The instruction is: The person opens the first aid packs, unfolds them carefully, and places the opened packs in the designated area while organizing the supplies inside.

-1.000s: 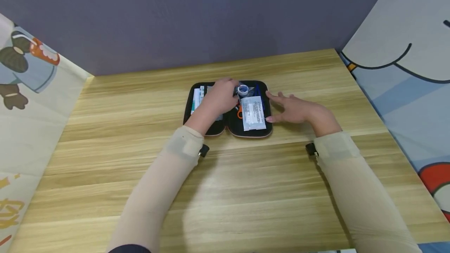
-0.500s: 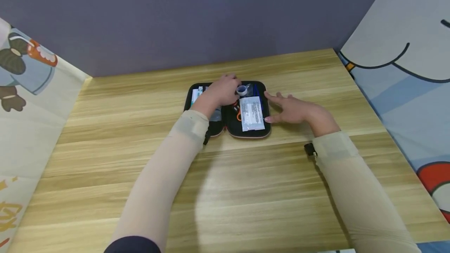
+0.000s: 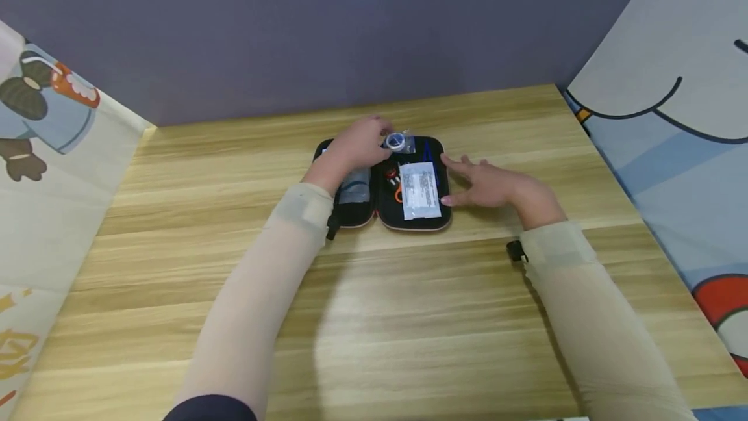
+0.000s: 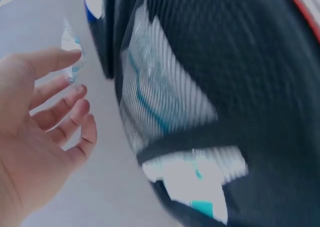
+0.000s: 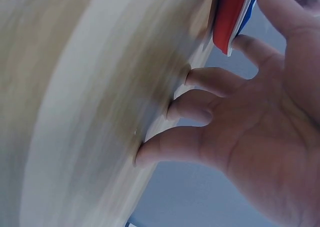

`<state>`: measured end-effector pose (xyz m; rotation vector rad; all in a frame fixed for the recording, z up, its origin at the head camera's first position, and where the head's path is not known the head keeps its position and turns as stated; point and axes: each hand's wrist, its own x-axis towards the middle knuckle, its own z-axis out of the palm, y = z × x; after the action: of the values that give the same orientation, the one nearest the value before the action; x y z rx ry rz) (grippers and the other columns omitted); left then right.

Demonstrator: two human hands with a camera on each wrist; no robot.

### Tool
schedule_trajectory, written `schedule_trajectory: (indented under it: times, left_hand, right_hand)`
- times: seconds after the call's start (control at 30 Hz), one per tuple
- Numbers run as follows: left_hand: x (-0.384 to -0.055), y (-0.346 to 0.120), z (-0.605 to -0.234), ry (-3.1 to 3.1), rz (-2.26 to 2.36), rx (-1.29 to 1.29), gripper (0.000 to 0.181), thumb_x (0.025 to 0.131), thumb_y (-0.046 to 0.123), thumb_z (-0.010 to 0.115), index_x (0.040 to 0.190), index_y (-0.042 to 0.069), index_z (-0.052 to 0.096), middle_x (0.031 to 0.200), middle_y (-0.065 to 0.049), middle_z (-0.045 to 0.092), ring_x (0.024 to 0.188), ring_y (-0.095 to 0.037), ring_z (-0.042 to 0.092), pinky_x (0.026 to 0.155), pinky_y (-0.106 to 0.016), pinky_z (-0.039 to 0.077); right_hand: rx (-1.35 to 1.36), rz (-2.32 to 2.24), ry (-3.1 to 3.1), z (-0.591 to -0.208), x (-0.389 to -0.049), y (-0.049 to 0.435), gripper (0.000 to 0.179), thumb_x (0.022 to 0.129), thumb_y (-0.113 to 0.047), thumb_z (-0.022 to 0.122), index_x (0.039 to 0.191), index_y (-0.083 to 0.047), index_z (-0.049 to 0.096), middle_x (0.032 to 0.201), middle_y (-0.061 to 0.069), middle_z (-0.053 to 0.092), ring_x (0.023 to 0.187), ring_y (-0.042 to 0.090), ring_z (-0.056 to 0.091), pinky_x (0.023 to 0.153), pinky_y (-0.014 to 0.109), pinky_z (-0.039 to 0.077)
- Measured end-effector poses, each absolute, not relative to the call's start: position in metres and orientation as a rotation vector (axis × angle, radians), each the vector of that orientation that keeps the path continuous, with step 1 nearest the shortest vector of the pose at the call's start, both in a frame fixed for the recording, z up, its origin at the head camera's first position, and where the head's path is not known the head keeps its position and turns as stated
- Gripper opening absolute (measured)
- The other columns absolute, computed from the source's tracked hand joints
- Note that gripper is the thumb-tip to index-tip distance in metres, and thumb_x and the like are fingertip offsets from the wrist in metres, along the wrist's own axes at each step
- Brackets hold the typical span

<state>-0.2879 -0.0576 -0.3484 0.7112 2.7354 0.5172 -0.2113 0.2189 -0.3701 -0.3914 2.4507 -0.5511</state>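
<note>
My left hand [image 3: 358,143] pinches a clear plastic packet with a white roll of tape [image 3: 395,142] in it, over the far part of an open black zip case [image 3: 388,218]. Thumb and index finger meet on the packet [image 4: 75,39] in the left wrist view; the other fingers are loosely bent. My right hand [image 3: 497,186] is spread at the case's right side, a fingertip and the thumb at its edge. In the right wrist view its other fingertips rest on the table beside the red case rim [image 5: 231,19].
The case's right half holds a white printed sachet [image 3: 421,192], orange-handled scissors [image 3: 399,194] and a thin blue item [image 3: 428,150]. A greyish packet [image 3: 354,187] lies in the left half. Around the case spreads a wooden table [image 3: 397,317], with a grey wall [image 3: 350,31] behind.
My left hand has risen slightly and shifted away from me and to the left, taking the roll of tape in its packet out of its place in the right half. My right hand stays put.
</note>
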Motion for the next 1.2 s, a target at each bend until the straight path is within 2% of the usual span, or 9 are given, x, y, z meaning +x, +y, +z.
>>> schedule_trajectory:
  times: [0.27,0.5,0.63,0.83,1.07,1.2]
  left_hand:
    - [-0.269,-0.115,-0.346,2.782,0.723,0.619,0.049,0.100,0.019,0.073,0.145,0.001,0.061,0.145,-0.018,0.061,0.132,-0.036,0.059,0.114,-0.050,0.049]
    - [-0.236,-0.179,-0.340,2.814,0.692,0.619,0.045,0.099,0.020,0.074,0.139,0.002,0.065,0.138,-0.018,0.063,0.110,-0.038,0.061,0.094,-0.052,0.053]
    - [-0.216,-0.206,-0.338,2.795,0.631,0.676,0.040,0.099,0.016,0.074,0.136,0.003,0.068,0.132,-0.016,0.066,0.109,-0.035,0.061,0.088,-0.049,0.053]
    - [-0.200,-0.214,-0.343,2.735,0.573,0.775,0.039,0.098,0.013,0.075,0.135,0.005,0.071,0.131,-0.016,0.066,0.107,-0.032,0.064,0.089,-0.048,0.056]
    - [-0.198,-0.207,-0.350,2.642,0.592,0.799,0.039,0.098,0.012,0.075,0.136,0.005,0.071,0.127,-0.013,0.066,0.104,-0.028,0.068,0.090,-0.047,0.058]
    - [-0.199,-0.202,-0.355,2.614,0.563,0.834,0.036,0.098,0.013,0.075,0.133,0.004,0.073,0.122,-0.012,0.069,0.100,-0.024,0.070,0.086,-0.043,0.059]
  right_hand:
    - [-0.376,-0.544,2.452,-0.378,-0.209,0.218,0.101,0.100,-0.062,0.065,0.172,-0.030,0.003,0.175,0.030,-0.006,0.155,0.068,-0.004,0.120,0.084,0.005]
    - [-0.390,-0.540,2.460,-0.374,-0.211,0.219,0.102,0.099,-0.063,0.064,0.172,-0.030,0.002,0.174,0.032,-0.005,0.154,0.070,-0.004,0.119,0.085,0.005]
    - [-0.389,-0.532,2.462,-0.372,-0.212,0.220,0.102,0.099,-0.065,0.064,0.172,-0.030,0.002,0.175,0.031,-0.006,0.154,0.069,-0.004,0.119,0.085,0.005]
    - [-0.387,-0.531,2.465,-0.369,-0.212,0.224,0.103,0.099,-0.063,0.064,0.173,-0.028,0.002,0.174,0.032,-0.006,0.153,0.071,-0.004,0.119,0.086,0.005]
    - [-0.393,-0.544,2.458,-0.371,-0.211,0.223,0.102,0.099,-0.063,0.064,0.173,-0.027,0.003,0.174,0.032,-0.006,0.154,0.070,-0.005,0.119,0.085,0.004]
    - [-0.388,-0.547,2.454,-0.374,-0.212,0.222,0.102,0.099,-0.063,0.065,0.173,-0.028,0.003,0.175,0.032,-0.006,0.154,0.070,-0.006,0.119,0.085,0.004]
